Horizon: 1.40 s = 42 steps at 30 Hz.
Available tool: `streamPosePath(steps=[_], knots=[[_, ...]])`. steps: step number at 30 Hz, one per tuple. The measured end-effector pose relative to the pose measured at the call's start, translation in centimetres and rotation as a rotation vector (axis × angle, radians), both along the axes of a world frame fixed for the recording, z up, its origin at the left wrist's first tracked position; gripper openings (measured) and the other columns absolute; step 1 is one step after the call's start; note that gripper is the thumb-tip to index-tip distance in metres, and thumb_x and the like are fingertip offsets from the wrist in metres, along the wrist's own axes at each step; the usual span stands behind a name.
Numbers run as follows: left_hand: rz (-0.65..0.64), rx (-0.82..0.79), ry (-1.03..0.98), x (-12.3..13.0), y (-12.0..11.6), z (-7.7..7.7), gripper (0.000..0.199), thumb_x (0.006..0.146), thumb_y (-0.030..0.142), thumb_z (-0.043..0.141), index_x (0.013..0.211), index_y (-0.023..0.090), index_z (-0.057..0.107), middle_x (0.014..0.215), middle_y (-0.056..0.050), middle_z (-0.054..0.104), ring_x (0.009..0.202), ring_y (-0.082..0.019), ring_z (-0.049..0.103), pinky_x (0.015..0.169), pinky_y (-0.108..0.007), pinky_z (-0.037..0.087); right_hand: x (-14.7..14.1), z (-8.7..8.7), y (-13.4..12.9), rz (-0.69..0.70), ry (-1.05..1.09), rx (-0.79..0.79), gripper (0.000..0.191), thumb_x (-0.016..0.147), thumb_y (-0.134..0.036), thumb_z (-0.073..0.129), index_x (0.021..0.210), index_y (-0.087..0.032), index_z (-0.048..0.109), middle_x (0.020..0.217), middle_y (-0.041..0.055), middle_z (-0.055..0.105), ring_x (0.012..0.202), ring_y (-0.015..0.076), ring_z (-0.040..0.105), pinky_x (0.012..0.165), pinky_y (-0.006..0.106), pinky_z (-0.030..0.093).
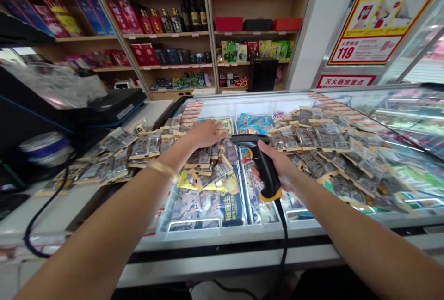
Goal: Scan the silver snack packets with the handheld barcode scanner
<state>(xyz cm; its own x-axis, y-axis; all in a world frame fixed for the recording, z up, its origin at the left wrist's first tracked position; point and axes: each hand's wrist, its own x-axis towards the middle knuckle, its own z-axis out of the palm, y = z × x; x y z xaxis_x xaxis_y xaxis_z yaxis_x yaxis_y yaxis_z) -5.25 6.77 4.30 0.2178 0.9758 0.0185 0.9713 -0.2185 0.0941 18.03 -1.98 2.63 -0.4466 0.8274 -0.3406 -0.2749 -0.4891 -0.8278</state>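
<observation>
My right hand (282, 166) is wrapped round the handle of a black and yellow barcode scanner (266, 170). The scanner's head points left, and its cable hangs down over the freezer's front edge. My left hand (205, 134) lies palm down on the left pile of small snack packets (145, 145), its fingers stretched out. What lies under the palm is hidden. These packets are clear in front with brown edges and dark contents. A second heap of the same packets (322, 136) spreads to the right of the scanner. Both piles rest over a glass-topped chest freezer (222, 234).
Inside the freezer, frozen food bags (197, 205) lie in white wire baskets. On the left, a counter (21, 214) holds a black machine (118, 106), a tape roll (45, 145) and a black cable (41, 203). Shelves (166, 34) of bottles and boxes stand behind.
</observation>
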Motion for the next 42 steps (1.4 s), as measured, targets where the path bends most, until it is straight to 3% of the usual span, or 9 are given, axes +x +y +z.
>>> streamPosePath(steps=[5,11,19,23,26,31,35,38,42], knots=[[0.219,0.294,-0.216,-1.1,-4.7,1.5,0.061,0.092,0.056,0.041,0.137,0.019,0.057,0.138,-0.01,0.061,0.127,-0.026,0.056,0.109,-0.036,0.04,0.5,-0.3,-0.1,0.027,0.022,0.062,0.045,0.094,-0.055,0.048,0.077,-0.015,0.062,0.077,0.0096,0.071,0.04,0.0086,0.05,0.038,0.021,0.044],[0.38,0.098,-0.009,-3.5,-8.0,0.5,0.091,0.06,0.079,0.065,0.127,0.017,0.063,0.132,-0.019,0.059,0.128,-0.042,0.048,0.106,-0.051,0.039,0.5,-0.2,-0.5,0.075,-0.005,0.101,0.045,0.095,-0.053,0.047,0.079,-0.014,0.064,0.074,0.0075,0.068,0.04,0.0091,0.05,0.039,0.023,0.044],[0.289,0.125,-0.216,-3.6,-8.4,-0.5,0.058,0.056,0.06,0.08,0.098,0.022,0.067,0.115,-0.013,0.061,0.119,-0.034,0.054,0.103,-0.045,0.043,0.3,-0.4,-0.6,0.123,-0.016,0.127,0.044,0.093,-0.054,0.051,0.08,-0.014,0.063,0.079,0.0077,0.07,0.04,0.0077,0.05,0.039,0.021,0.045],[0.264,0.168,-0.425,-3.2,-8.7,-0.2,0.051,0.051,0.044,0.087,0.09,0.021,0.063,0.098,-0.008,0.065,0.088,-0.024,0.063,0.081,-0.036,0.051,0.3,-0.5,-0.8,0.16,-0.006,0.163,0.044,0.088,-0.057,0.056,0.079,-0.015,0.063,0.07,0.0054,0.067,0.04,0.0089,0.05,0.038,0.021,0.044],[0.234,0.173,-0.646,-2.9,-8.8,-0.4,0.047,0.054,0.038,0.086,0.09,0.021,0.06,0.079,-0.001,0.064,0.07,-0.017,0.06,0.065,-0.029,0.047,0.4,-0.6,-0.9,0.207,-0.006,0.184,0.044,0.084,-0.059,0.061,0.08,-0.015,0.065,0.07,0.0044,0.066,0.041,0.0089,0.05,0.039,0.022,0.045],[0.38,0.24,-1.122,-2.3,-8.0,-1.1,0.05,0.055,0.036,0.085,0.094,0.021,0.058,0.069,0.003,0.06,0.061,-0.014,0.058,0.057,-0.025,0.046,0.5,-0.5,-1.0,0.251,0.005,0.221,0.047,0.075,-0.062,0.07,0.08,-0.015,0.064,0.073,0.0035,0.065,0.043,0.0084,0.05,0.04,0.022,0.044],[0.466,0.211,-1.405,-1.8,-7.7,-1.0,0.04,0.067,0.027,0.075,0.1,0.021,0.053,0.07,0.005,0.06,0.061,-0.014,0.06,0.061,-0.028,0.051,0.3,-0.4,-1.1,0.309,0.0,0.245,0.048,0.077,-0.064,0.067,0.079,-0.015,0.062,0.074,0.005,0.065,0.043,0.0088,0.049,0.04,0.023,0.042],[0.48,0.141,-1.468,-1.3,-7.8,-0.8,0.03,0.078,0.022,0.063,0.106,0.022,0.052,0.068,0.004,0.059,0.059,-0.014,0.06,0.061,-0.029,0.053,0.1,-0.6,-1.2,0.329,-0.019,0.265,0.049,0.077,-0.064,0.066,0.08,-0.015,0.062,0.077,0.007,0.067,0.044,0.0085,0.049,0.04,0.023,0.041],[0.44,0.199,-1.351,-1.0,-7.7,-1.2,0.024,0.08,0.024,0.06,0.104,0.022,0.055,0.064,0.005,0.054,0.056,-0.013,0.055,0.055,-0.025,0.046,-0.1,-1.0,-1.2,0.368,-0.078,0.271,0.053,0.076,-0.068,0.064,0.077,-0.015,0.063,0.067,0.0052,0.064,0.042,0.0093,0.049,0.04,0.022,0.04]])
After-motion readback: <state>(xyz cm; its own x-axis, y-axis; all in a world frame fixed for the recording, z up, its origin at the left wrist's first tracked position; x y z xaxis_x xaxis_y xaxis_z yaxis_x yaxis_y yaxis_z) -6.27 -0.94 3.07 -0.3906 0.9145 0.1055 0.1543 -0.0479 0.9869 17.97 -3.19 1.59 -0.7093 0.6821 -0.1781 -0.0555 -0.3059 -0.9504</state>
